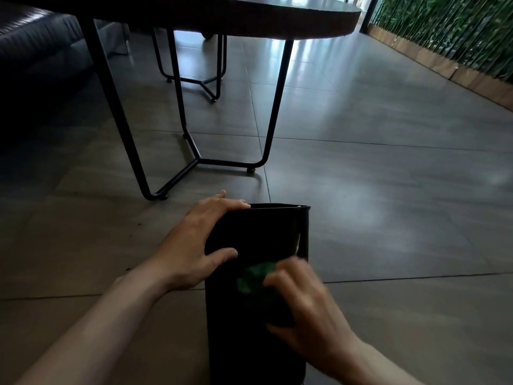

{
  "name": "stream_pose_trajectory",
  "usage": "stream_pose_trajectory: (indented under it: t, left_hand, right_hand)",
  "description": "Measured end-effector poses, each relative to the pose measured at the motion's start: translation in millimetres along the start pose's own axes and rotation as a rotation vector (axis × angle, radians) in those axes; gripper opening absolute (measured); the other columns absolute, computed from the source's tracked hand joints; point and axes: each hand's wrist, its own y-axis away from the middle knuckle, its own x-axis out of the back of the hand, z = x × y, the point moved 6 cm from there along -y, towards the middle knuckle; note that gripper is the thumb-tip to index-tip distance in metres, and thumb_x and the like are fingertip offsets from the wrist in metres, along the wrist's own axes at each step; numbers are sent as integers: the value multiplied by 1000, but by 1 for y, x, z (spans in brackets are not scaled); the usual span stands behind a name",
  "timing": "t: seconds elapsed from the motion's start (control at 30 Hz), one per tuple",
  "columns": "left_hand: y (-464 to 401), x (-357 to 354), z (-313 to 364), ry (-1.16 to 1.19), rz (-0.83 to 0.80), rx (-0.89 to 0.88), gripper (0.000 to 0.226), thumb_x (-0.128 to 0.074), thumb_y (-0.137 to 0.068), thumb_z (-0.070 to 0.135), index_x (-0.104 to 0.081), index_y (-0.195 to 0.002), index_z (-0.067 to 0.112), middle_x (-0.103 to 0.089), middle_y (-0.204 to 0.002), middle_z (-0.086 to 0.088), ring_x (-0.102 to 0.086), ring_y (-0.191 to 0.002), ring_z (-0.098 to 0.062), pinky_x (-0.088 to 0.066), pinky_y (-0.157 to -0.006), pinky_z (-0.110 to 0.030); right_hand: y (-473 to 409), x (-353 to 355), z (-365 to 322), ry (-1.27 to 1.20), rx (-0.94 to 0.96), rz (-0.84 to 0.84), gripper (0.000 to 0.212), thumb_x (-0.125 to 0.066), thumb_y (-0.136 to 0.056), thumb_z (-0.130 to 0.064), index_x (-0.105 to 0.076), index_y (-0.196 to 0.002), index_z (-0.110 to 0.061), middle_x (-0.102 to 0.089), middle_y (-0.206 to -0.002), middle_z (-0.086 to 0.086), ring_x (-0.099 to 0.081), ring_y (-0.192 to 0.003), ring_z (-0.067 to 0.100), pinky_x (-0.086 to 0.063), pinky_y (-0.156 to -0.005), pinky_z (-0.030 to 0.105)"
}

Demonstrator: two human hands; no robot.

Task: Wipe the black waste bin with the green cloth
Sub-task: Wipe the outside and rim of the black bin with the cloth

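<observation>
The black waste bin (258, 232) lies tilted on the floor in front of me, its open rim pointing away toward the table. My left hand (200, 243) grips its left side, fingers over the rim and thumb across the wall. My right hand (308, 304) is blurred and presses the crumpled green cloth (254, 277) against the bin's upper wall. Only part of the cloth shows beyond my fingers.
A round dark table (305, 26) on thin black metal legs (273, 112) stands just beyond the bin. A dark sofa (39, 48) is at the far left. A green plant wall (449, 31) runs along the right. Grey tiled floor (388, 162) spreads to the right.
</observation>
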Motion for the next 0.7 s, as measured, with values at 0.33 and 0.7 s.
stream_pose_trajectory:
  t: [0.33,0.7]
  left_hand:
    - [-3,0,0,23,3,-10,77,-81,-78,13,-47,-141,42,-46,-150,17,-20,-151,0,-26,-123,-36]
    - [-3,-1,-3,24,-1,3,76,-82,-79,22,-44,-140,48,-43,-152,14,-17,-152,2,-28,-120,-35]
  right_hand:
    - [-47,25,17,234,14,249,53,-60,-97,-18,-53,-149,-12,-42,-159,17,-31,-152,36,-36,-120,52]
    - [43,-29,3,429,486,-10,35,-54,-107,-24,-61,-141,-29,-56,-151,10,-47,-144,32,-42,-117,50]
